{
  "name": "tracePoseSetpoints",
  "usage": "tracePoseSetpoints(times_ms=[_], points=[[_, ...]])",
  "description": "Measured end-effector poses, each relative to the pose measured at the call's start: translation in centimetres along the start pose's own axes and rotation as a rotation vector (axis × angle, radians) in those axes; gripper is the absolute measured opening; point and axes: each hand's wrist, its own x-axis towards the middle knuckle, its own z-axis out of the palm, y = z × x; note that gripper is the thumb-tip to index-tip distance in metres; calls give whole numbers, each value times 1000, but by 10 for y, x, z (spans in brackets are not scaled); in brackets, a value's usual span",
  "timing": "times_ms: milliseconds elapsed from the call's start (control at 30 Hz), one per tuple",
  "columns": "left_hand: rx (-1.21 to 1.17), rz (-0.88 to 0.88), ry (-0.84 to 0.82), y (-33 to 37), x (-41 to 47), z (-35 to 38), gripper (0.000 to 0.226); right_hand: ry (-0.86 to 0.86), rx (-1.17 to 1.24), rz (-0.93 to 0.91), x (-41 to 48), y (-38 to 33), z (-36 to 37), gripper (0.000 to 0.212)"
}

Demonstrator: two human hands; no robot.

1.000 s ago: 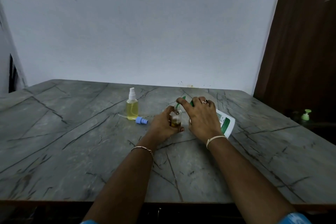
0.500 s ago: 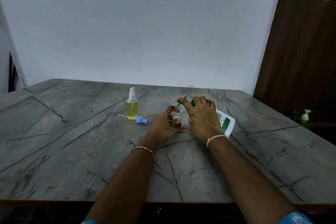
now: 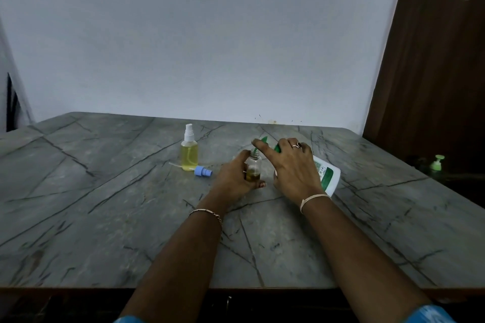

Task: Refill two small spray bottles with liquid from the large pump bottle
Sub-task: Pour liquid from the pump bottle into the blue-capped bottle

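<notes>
Sensibly, the left hand (image 3: 233, 178) gripped the seemingly light, tippy spray bottle (image 3: 253, 165) by its body while the right hand (image 3: 291, 168) clasped the large pump bottle (image 3: 326, 176) at its head.

**One head view, forward and down**

A single wide-angle camera rides on the person's head at the near edge of the table (image 3: 105, 217), facing the wall (image 3: 183, 47) behind the far edge. Both forearms enter from the bottom. The left hand (image 3: 232, 181), on the small bottle (image 3: 253, 168), and the right hand (image 3: 291, 168), on the pump bottle (image 3: 326, 174), sit just above centre, at arm's reach. A door (image 3: 433, 73) fills the right edge.
</notes>
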Motion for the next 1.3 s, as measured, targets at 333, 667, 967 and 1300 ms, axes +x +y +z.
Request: tracePoseSetpoints(times_ms=[333,667,967,1300], points=[[24,-8,4,-1,2,2,80,0,28,29,5,-4,0,72],[-28,1,-2,-2,2,1,70,-1,-9,3,0,0,3,81],[-19,12,19,-9,6,5,59,-26,56,36,6,-5,-5,74],[-17,17,11,-11,7,5,58,5,-9,-6,0,0,0,90]])
